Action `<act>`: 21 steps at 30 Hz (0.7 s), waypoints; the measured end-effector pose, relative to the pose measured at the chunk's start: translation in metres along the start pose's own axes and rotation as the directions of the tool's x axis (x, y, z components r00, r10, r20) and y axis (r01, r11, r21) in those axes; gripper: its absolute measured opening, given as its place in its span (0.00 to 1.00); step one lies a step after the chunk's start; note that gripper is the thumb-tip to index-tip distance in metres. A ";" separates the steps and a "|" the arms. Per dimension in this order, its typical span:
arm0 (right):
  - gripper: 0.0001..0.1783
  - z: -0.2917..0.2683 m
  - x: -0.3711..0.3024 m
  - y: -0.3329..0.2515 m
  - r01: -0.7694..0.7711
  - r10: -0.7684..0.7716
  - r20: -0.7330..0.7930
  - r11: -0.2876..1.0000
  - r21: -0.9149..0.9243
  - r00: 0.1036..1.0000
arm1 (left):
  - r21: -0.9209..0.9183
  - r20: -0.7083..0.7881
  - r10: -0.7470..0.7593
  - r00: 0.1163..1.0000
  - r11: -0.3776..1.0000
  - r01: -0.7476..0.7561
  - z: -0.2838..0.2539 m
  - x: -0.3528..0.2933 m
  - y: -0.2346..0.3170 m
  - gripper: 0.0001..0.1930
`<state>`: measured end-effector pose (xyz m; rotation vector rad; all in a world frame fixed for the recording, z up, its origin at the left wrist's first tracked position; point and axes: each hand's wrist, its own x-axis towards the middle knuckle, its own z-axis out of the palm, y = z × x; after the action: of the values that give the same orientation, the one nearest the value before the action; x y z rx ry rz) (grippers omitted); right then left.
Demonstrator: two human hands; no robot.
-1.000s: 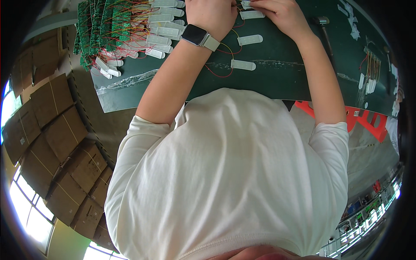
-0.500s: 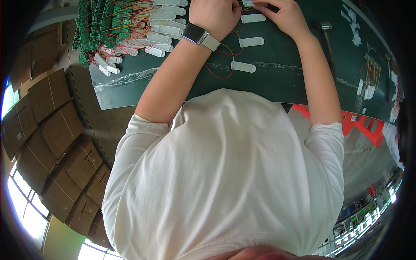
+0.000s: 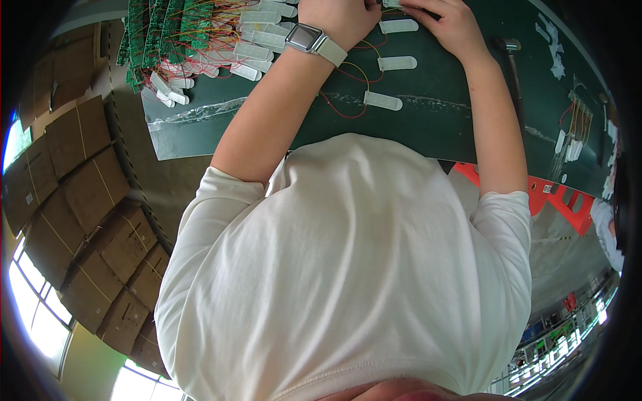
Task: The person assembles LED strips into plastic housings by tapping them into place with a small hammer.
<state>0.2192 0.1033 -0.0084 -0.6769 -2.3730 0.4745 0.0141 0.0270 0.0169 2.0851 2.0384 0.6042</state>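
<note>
At the top edge of the view, my left hand (image 3: 342, 21) is curled closed beside a whitish piece (image 3: 391, 3); its fingertips are partly cut off, and what they grip cannot be made out. My right hand (image 3: 449, 28) reaches to the other end of that piece, with its thumb and fingers pinched at it. Below the hands, several white rounded tabs (image 3: 397, 63) lie on the dark green table (image 3: 414, 127), trailing thin red and yellow wires (image 3: 342, 115). A watch (image 3: 303, 37) with a pale strap sits on my left wrist.
Stacked green circuit boards (image 3: 160, 33) with wires and white tabs (image 3: 262, 39) crowd the table's left. On the right lie a hammer-like tool (image 3: 513, 67), torn white film (image 3: 554, 50) and another wired bundle (image 3: 576, 127). Cardboard boxes (image 3: 93, 220) stand left; an orange plastic item (image 3: 568, 207) shows below the table.
The table and everything on it sit slightly further right in the view. Both hands stay at the whitish piece, shifted slightly right too; nothing is visibly let go.
</note>
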 end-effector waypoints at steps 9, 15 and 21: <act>0.08 -0.003 0.003 -0.004 0.125 -0.125 0.004 0.987 -0.105 0.992 | -0.105 -0.032 0.072 0.997 0.992 -0.076 0.010 0.007 -0.010 0.07; 0.08 0.000 0.003 -0.003 0.058 -0.058 0.005 0.997 -0.043 0.998 | -0.116 -0.060 0.045 0.997 0.992 -0.051 0.007 0.012 -0.011 0.07; 0.10 -0.003 0.015 0.001 0.179 -0.177 0.028 0.979 -0.097 0.984 | -0.105 -0.028 0.041 0.999 0.994 -0.043 0.000 0.010 -0.013 0.11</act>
<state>0.2114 0.1129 0.0003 -0.4993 -2.4608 0.2882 0.0024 0.0372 0.0137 2.0749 1.9356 0.7328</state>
